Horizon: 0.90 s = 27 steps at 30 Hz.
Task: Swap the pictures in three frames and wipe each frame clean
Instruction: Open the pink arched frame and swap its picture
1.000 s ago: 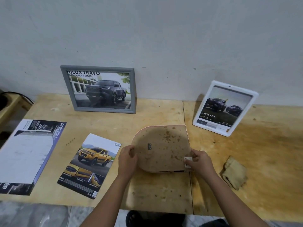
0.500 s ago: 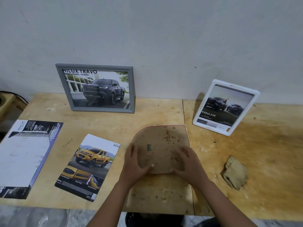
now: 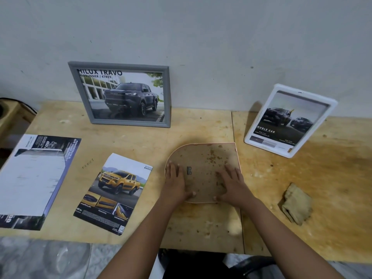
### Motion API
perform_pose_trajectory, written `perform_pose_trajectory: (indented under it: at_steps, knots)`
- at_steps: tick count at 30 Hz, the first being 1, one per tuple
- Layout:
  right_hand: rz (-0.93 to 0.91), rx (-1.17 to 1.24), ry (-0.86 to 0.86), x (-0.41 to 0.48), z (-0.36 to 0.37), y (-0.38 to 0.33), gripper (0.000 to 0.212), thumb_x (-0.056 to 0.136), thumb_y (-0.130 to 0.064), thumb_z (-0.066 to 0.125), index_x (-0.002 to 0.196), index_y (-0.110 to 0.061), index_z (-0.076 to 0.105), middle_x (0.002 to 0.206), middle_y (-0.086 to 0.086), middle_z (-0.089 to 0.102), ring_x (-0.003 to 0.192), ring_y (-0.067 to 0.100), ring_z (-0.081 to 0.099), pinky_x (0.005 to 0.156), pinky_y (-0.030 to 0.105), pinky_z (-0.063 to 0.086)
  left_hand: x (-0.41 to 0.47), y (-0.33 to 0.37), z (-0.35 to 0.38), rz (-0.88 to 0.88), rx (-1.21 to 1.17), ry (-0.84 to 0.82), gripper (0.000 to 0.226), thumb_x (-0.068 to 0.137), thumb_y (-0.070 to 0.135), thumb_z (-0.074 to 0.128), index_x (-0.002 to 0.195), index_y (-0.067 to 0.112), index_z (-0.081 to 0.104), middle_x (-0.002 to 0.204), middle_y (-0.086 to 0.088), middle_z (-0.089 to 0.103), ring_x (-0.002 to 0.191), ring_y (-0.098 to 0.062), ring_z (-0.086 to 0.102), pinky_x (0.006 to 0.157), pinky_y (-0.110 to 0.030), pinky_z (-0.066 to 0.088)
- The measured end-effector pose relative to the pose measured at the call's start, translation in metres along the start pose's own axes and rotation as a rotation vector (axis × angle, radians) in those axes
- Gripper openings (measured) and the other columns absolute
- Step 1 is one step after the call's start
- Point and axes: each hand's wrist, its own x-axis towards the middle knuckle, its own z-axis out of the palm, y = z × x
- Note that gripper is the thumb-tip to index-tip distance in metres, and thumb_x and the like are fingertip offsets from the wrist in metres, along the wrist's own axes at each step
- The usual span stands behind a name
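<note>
Fingers [image 3: 173, 168] of left hand [image 3: 177, 185] and right hand [image 3: 231, 185] lie straight and spread, pressing the face-down pink frame [image 3: 203, 158] beneath them; the yellow-truck picture [image 3: 118, 190] lies nearer the left fingers, the cloth [image 3: 296, 204] right of the right fingers.

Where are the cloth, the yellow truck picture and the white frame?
cloth [image 3: 296, 204], head view, folded middle.
yellow truck picture [image 3: 115, 191], head view, centre of the sheet.
white frame [image 3: 332, 103], head view, upper right corner.
</note>
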Motion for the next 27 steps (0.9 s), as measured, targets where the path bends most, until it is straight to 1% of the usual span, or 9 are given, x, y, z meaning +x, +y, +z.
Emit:
perform_pose_trajectory:
  at_steps: [3,6,10,13,16,19,22,24,27]
  knots:
    - [0.030,-0.074,0.042,0.001,-0.003,-0.002,0.091,0.074,-0.050,0.069,0.146,-0.029,0.018,0.157,-0.001,0.001,0.142,0.031,0.002,0.110,0.046,0.028,0.003,0.005,-0.003,-0.039,0.021,-0.022,0.112,0.079,0.051,0.066,0.148,0.005,-0.009,0.152,-0.019,-0.026,0.141,-0.032,-0.026,0.117,-0.038,0.006]
    - [0.053,-0.100,0.061,0.003,-0.003,-0.008,0.093,0.073,-0.047,0.071,0.146,-0.032,0.015,0.156,0.000,0.001,0.140,0.032,0.006,0.108,0.047,0.030,0.004,0.010,-0.004,-0.067,0.025,-0.029,0.113,0.078,0.047,0.069,0.147,0.003,-0.009,0.152,-0.021,-0.025,0.141,-0.034,-0.024,0.118,-0.039,0.001]
    - [0.096,-0.081,0.014,0.009,-0.004,-0.017,0.095,0.074,-0.036,0.073,0.147,-0.030,0.012,0.155,0.005,-0.002,0.139,0.037,0.002,0.111,0.045,0.026,0.009,0.014,-0.004,-0.102,0.054,-0.074,0.114,0.078,0.044,0.069,0.146,0.000,-0.012,0.150,-0.025,-0.026,0.140,-0.038,-0.025,0.117,-0.042,-0.007]
    - [0.116,-0.110,-0.014,0.014,-0.006,-0.022,0.097,0.073,-0.031,0.073,0.147,-0.030,0.011,0.154,0.008,-0.004,0.138,0.041,0.003,0.113,0.043,0.023,0.013,0.018,-0.006,-0.129,0.067,-0.112,0.115,0.078,0.042,0.071,0.146,0.000,-0.011,0.150,-0.024,-0.028,0.139,-0.039,-0.025,0.117,-0.044,-0.007]
    - [0.142,-0.116,-0.081,0.021,-0.012,-0.029,0.105,0.072,-0.025,0.076,0.148,-0.034,0.004,0.156,0.006,-0.011,0.141,0.042,-0.004,0.113,0.049,0.025,0.018,0.022,-0.009,-0.163,0.066,-0.154,0.118,0.077,0.038,0.073,0.146,0.006,-0.016,0.149,-0.020,-0.032,0.139,-0.040,-0.025,0.116,-0.047,-0.004]
    - [0.143,-0.094,-0.157,0.028,-0.020,-0.035,0.118,0.070,-0.019,0.080,0.148,-0.037,-0.007,0.154,0.004,-0.026,0.141,0.042,-0.017,0.113,0.054,0.020,0.024,0.027,-0.013,-0.190,0.072,-0.227,0.123,0.078,0.035,0.073,0.143,0.010,-0.028,0.146,-0.019,-0.040,0.137,-0.042,-0.027,0.115,-0.050,-0.003]
    - [0.125,-0.122,-0.218,0.031,-0.025,-0.040,0.124,0.072,-0.017,0.080,0.146,-0.035,-0.018,0.149,0.008,-0.037,0.137,0.046,-0.023,0.112,0.057,0.015,0.028,0.030,-0.015,-0.196,0.083,-0.278,0.123,0.080,0.035,0.071,0.140,0.009,-0.032,0.143,-0.020,-0.043,0.136,-0.044,-0.029,0.114,-0.052,-0.003]
    - [0.115,-0.132,-0.251,0.033,-0.025,-0.040,0.125,0.073,-0.017,0.078,0.144,-0.033,-0.023,0.145,0.011,-0.043,0.134,0.049,-0.026,0.112,0.057,0.012,0.030,0.031,-0.015,-0.199,0.079,-0.295,0.123,0.080,0.036,0.071,0.140,0.008,-0.033,0.142,-0.021,-0.044,0.135,-0.045,-0.030,0.114,-0.054,-0.003]
    - [0.079,-0.153,-0.288,0.035,-0.025,-0.034,0.128,0.073,-0.026,0.079,0.141,-0.033,-0.029,0.142,0.011,-0.047,0.129,0.050,-0.033,0.112,0.058,0.003,0.031,0.028,-0.014,-0.191,0.079,-0.311,0.124,0.079,0.035,0.072,0.140,0.008,-0.033,0.141,-0.022,-0.044,0.134,-0.046,-0.030,0.113,-0.055,-0.003]
